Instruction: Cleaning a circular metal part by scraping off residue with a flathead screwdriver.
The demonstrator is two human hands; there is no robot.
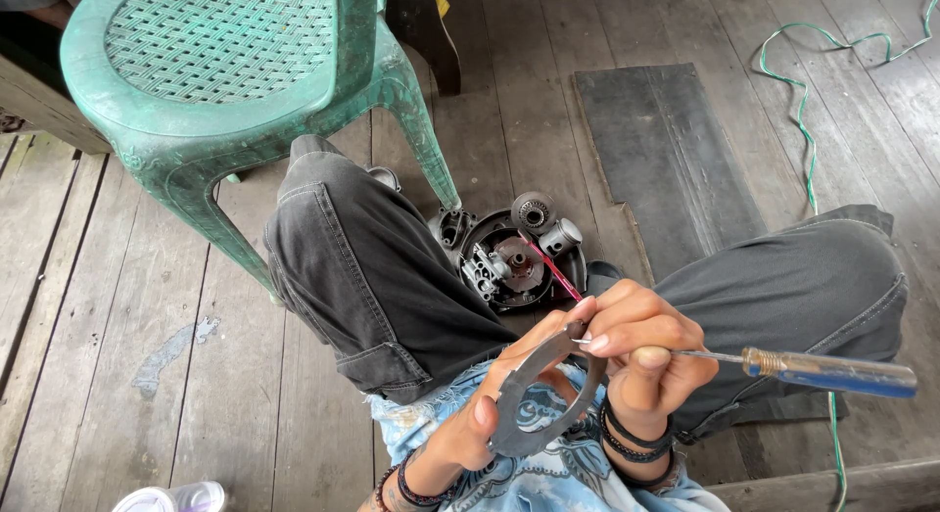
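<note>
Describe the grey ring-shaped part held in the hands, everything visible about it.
The grey ring-shaped part is a flat, curved band that looks like dull, worn metal, open on its upper right side rather than a closed circle. It is held tilted above the lap. The left hand grips its lower left edge, thumb on its face. The right hand pinches its upper end while also holding a blue-handled screwdriver.

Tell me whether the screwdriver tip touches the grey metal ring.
Touching: the head view shows the screwdriver tip meeting the grey metal ring at its upper end, no gap visible.
</note>
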